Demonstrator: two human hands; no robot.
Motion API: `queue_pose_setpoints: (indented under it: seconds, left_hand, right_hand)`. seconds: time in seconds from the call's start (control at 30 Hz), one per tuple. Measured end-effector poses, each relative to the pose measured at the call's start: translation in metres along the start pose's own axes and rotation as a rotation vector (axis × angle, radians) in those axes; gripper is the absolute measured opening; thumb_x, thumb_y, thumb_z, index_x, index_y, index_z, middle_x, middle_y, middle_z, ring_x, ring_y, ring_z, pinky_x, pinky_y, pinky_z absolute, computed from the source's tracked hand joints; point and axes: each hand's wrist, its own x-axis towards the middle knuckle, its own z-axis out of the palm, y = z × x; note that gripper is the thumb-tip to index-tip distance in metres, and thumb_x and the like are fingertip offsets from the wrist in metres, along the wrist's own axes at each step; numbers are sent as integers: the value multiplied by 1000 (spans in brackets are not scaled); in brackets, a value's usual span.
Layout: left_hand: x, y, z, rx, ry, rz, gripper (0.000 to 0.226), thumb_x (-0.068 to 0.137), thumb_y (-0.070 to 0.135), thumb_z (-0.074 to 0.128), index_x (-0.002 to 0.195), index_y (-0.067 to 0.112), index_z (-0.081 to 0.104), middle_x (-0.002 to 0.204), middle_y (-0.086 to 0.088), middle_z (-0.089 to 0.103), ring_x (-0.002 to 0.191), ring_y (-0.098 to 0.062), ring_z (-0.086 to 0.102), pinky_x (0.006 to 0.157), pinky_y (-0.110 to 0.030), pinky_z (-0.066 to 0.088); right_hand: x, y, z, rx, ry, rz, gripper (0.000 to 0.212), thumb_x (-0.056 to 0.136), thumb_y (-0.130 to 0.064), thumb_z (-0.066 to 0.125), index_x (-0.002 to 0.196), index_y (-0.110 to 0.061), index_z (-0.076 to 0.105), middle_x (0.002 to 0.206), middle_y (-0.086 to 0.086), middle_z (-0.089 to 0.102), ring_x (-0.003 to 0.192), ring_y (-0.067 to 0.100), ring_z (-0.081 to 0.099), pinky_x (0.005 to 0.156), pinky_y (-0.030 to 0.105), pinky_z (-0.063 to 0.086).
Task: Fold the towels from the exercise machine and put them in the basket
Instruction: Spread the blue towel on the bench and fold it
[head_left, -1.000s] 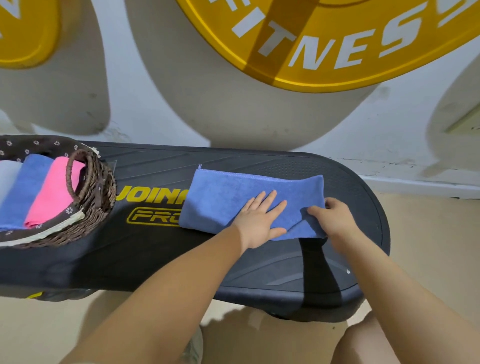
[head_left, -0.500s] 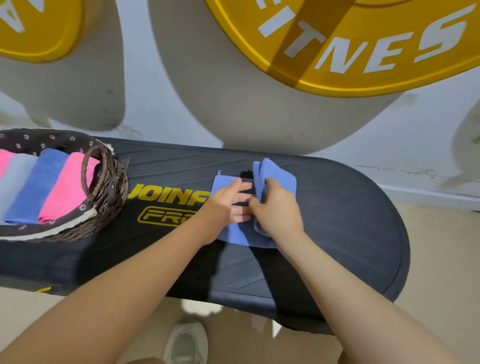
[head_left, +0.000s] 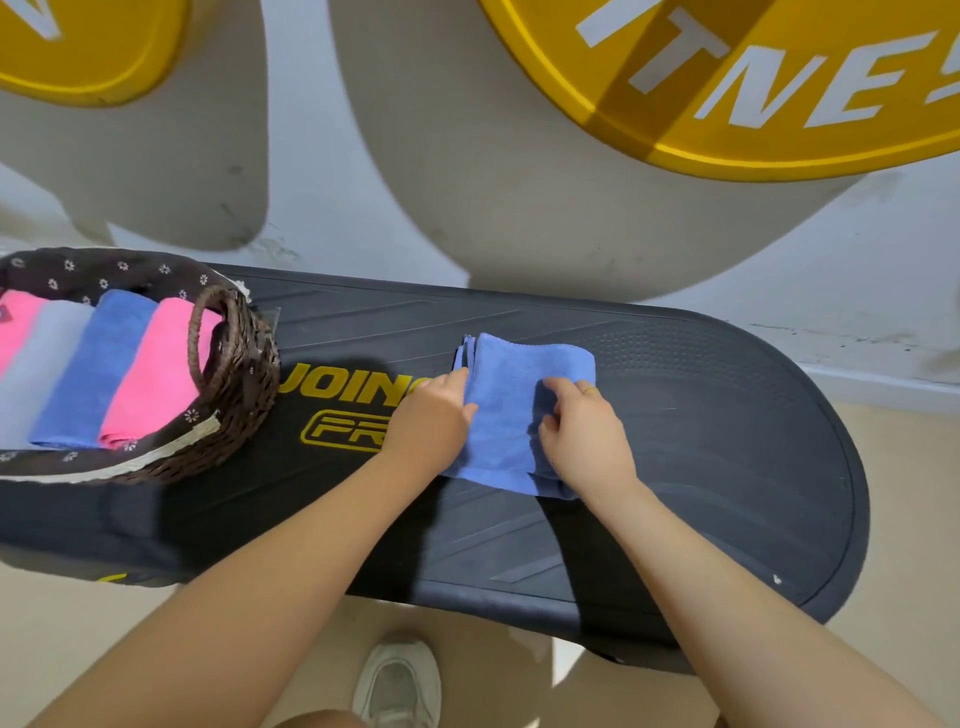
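Observation:
A blue towel (head_left: 514, 395), folded into a small thick rectangle, lies in the middle of the black exercise machine platform (head_left: 727, 441). My left hand (head_left: 428, 423) grips its left edge, thumb on top. With fingers curled, my right hand (head_left: 584, 436) pinches the cloth on the towel's right half. On the platform's left end sits a brown wicker basket (head_left: 244, 395) with a dark flowered lining. Inside it, folded towels lie side by side: pink (head_left: 150, 379), blue (head_left: 88, 374), grey (head_left: 41, 364) and another pink (head_left: 13, 327).
A white wall with large yellow plate-shaped signs (head_left: 753, 93) rises right behind the platform. The basket's handle (head_left: 208, 338) arches over its right rim. My grey shoe (head_left: 397, 686) stands on the beige floor below the platform's front edge.
The towel, spread wide a second ago, has been folded over from right to left into a compact rectangle. Both hands have shifted onto its two sides.

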Motion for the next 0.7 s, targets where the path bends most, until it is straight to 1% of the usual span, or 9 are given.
queue_pose_setpoints:
  seconds: [0.1,0.13,0.2,0.27,0.37,0.5,0.57,0.63,0.7]
  left_hand:
    - [0,-3,8,277,183,153,66,67,22,78,125,3,53,101,-15,64,82,-28,62,65,-31,49]
    - [2,-3,10,324,276,228,65,57,16,81,117,5,59,99,-15,66,76,-27,64,58,-29,49]
    - [4,-2,10,341,348,426,43,59,6,74,102,9,68,105,-14,68,82,-29,67,62,-30,49]
    - [3,-1,10,348,293,587,20,74,19,62,90,11,72,105,-7,70,92,-25,68,72,-30,50]
    - [1,-4,16,343,69,580,54,80,45,38,102,7,70,111,-8,69,100,-23,67,82,-34,54]
    - [-4,-9,18,362,-47,525,75,76,59,31,118,4,61,124,-11,62,111,-25,62,89,-37,50]
    - [-6,-7,18,272,-58,504,74,78,57,38,125,3,56,132,-13,55,120,-28,55,98,-39,44]
    - [-8,-4,18,104,-66,474,67,82,48,55,134,6,45,149,-10,34,139,-26,32,113,-33,20]
    - [-9,-3,18,-24,-70,445,61,82,38,64,132,11,43,156,-4,17,145,-21,11,113,-24,2]
  right_hand:
    - [0,6,9,-102,-13,-23,37,90,-13,45,127,-10,47,119,12,48,100,31,50,69,31,39]
    - [-2,6,11,-136,9,-17,40,90,-17,48,130,-12,45,121,10,46,105,30,47,74,32,39]
    - [-6,9,15,-151,86,32,49,88,-25,55,134,-17,42,132,8,39,117,29,38,88,35,37]
    - [-11,10,16,-94,135,114,55,85,-32,61,134,-20,40,138,8,32,123,30,33,96,38,35]
    - [-15,13,11,-98,99,145,58,83,-38,62,134,-26,38,141,8,28,122,29,34,94,39,39]
    - [-18,12,10,106,14,181,69,82,-27,65,141,-28,29,140,8,28,121,29,38,89,38,43]
    - [-19,11,10,310,0,241,81,79,-18,68,144,-25,20,140,10,28,116,28,44,89,36,43]
    - [-18,8,6,458,-2,303,86,78,-15,70,145,-19,17,140,10,31,104,21,46,85,33,42]
    - [-17,6,0,604,-8,355,80,78,-17,71,142,-14,24,131,8,44,102,19,49,83,33,44]
